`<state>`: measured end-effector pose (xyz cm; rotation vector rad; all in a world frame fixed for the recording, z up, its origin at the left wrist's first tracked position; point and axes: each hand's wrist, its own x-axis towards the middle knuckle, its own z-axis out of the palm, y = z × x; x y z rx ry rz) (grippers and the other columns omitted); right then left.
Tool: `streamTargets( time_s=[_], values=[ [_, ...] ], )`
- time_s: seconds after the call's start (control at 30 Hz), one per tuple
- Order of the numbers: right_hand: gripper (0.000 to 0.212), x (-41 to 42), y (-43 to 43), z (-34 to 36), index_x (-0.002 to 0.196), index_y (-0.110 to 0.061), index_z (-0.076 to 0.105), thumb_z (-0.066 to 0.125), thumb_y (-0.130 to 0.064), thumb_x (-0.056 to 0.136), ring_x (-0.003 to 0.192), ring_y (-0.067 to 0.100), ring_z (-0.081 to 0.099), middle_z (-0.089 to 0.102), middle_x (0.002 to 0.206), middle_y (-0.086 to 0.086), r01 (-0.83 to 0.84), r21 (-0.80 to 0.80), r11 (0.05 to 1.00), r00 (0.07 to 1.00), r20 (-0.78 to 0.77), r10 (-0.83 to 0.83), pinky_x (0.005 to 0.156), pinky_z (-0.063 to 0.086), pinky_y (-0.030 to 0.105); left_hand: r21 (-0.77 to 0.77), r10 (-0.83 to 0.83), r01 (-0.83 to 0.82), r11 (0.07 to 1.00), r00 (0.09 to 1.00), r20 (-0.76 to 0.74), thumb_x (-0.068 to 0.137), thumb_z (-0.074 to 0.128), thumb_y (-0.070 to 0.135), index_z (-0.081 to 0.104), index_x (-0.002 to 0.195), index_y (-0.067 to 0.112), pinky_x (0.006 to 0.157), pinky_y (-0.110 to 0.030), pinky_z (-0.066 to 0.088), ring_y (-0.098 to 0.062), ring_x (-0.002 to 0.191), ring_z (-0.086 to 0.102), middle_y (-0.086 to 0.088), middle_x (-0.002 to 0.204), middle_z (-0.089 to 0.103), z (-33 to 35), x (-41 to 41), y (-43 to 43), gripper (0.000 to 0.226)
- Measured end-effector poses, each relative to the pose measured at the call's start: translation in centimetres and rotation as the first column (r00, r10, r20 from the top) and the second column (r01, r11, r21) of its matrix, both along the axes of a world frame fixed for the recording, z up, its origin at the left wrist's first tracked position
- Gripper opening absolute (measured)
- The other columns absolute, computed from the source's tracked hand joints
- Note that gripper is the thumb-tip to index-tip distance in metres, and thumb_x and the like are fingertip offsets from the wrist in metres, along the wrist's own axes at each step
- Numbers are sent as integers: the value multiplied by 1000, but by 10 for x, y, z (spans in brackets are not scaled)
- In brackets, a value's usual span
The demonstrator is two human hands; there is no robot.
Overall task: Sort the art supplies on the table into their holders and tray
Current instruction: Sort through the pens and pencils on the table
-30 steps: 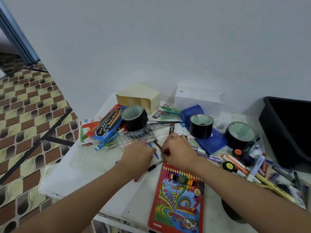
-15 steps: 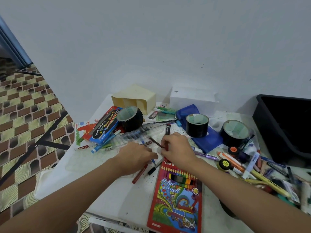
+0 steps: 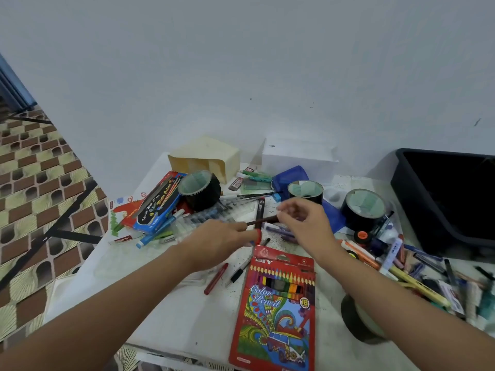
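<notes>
View: head camera, looking down on the white table top (image 3: pixel 166 311); I read every line below from it.
Right hand (image 3: pixel 305 223): held above the clutter. Thumb and forefinger pinch one end of a thin dark-brown pencil (image 3: pixel 263 219); the other fingers are loosely spread.
Thin dark-brown pencil: nearly level between the two hands and off the table surface, its far end at the left fingertips.
Left hand (image 3: pixel 219 243): fingers curled inward, with a short red piece (image 3: pixel 257 236) showing at their tips. I cannot tell whether they grip it or the pencil.
Holders: a cream plastic holder (image 3: pixel 206 159) lies on its side at the wall, with a white box (image 3: pixel 297 159) near it.
Tray: a black plastic tray (image 3: pixel 409 204) sits at the table's right side.
Loose supplies: a red cardboard colour-pencil box (image 3: pixel 276 317) lies nearest me, with a red crayon (image 3: pixel 215 278) and a black marker (image 3: pixel 238 273) just to its left. Three black tape rolls (image 3: pixel 203 194) stand behind the hands.
</notes>
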<state>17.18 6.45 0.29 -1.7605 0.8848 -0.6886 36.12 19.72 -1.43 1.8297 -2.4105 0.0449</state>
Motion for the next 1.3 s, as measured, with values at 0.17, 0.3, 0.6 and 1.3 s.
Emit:
streamTargets(
  time_s=[0.17, 0.3, 0.6, 1.3],
  values=[
    [14, -8, -12, 16, 101, -6, 73, 74, -5, 87, 90, 23, 68, 74, 99, 12, 56, 333, 941, 942, 295, -160, 76, 56, 33, -109, 68, -74, 991, 996, -62, 105, 45, 31, 41, 118, 31, 44, -34, 43, -16, 55, 51, 5, 105, 58, 18, -10, -6, 13],
    [10, -16, -21, 26, 103, -7, 69, 64, -9, 95, 88, 22, 68, 72, 96, 11, 92, 392, 915, 899, 363, -246, 71, 55, 29, -171, 130, -189, 967, 944, -304, 105, 33, 39, 44, 113, 28, 59, -39, 52, -14, 69, 56, 9, 110, 53, 39, -16, -15, 18],
    [6, -27, -33, 18, 102, -18, 56, 52, -13, 103, 78, 16, 67, 69, 88, 7, 174, 166, 971, 951, 229, -209, 63, 55, 28, -50, 150, -369, 928, 495, -856, 107, 42, 22, 46, 106, 19, 51, -24, 39, -13, 53, 46, 4, 82, 58, 59, -24, -45, 5],
    [10, -25, -39, -29, 95, -14, 51, 51, -9, 103, 64, 27, 66, 70, 71, 9, 74, 273, 959, 997, -32, -67, 57, 58, 41, 395, 446, -230, 890, 251, -859, 107, 43, 17, 44, 107, 2, 56, -31, 57, -26, 58, 66, -14, 78, 60, 20, -36, -78, 15]
  ],
)
